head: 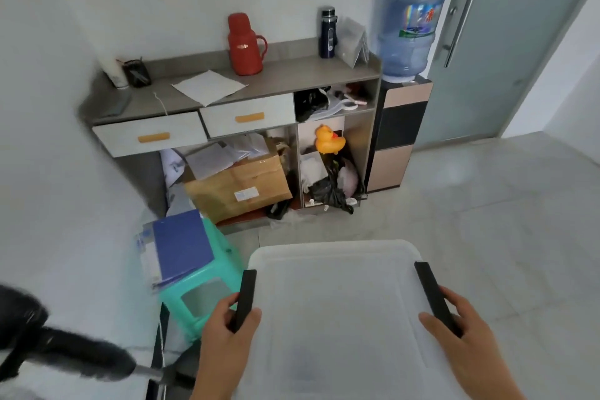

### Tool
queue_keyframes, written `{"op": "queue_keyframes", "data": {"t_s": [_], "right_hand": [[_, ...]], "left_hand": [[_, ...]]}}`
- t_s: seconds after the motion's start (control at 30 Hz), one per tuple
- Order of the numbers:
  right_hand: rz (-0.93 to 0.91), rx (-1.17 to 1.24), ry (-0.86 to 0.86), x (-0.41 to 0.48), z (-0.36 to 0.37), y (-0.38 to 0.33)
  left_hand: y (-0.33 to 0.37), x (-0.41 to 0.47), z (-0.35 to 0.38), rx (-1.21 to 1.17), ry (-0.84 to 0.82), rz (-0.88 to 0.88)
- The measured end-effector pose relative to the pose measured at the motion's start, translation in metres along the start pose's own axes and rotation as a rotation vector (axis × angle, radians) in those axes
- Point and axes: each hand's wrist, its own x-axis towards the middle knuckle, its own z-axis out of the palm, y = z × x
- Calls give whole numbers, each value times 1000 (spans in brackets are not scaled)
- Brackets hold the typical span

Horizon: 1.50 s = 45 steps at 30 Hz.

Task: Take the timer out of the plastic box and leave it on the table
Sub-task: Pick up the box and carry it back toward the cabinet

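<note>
A translucent white plastic box [337, 308] with its lid on fills the lower middle of the view, held up in front of me. My left hand [224, 334] grips the black latch handle [245, 295] on its left side. My right hand [467, 338] grips the black latch handle [433, 295] on the right side. A faint dark shape shows through the lid near the bottom. The timer is not visible.
A grey table [276, 81] with two drawers stands against the wall ahead, carrying a red thermos [244, 44], paper [209, 86] and a dark bottle [328, 32]. A water dispenser [404, 101] stands to its right. A green stool [198, 289] with a blue folder [180, 245] is at my left.
</note>
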Motion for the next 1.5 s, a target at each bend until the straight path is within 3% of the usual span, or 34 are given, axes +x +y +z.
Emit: {"op": "queue_keyframes", "data": {"t_s": [0.47,0.73,0.9,1.27,1.5], "right_hand": [[9,76,105,269,49,-144],[-44,89,48,462,51,-212],[-127,43,6,576,43,-286],[-300,-91,-58,750,93,-416],[-294,-304,-45,827,155,-467]], "left_hand": [[168,287,107,2,-154,80],[230,427,198,-10,-47,59],[299,508,242,-30,-2,150],[376,664,263,-104,110,219],[404,774,262,-95,66,233]]}}
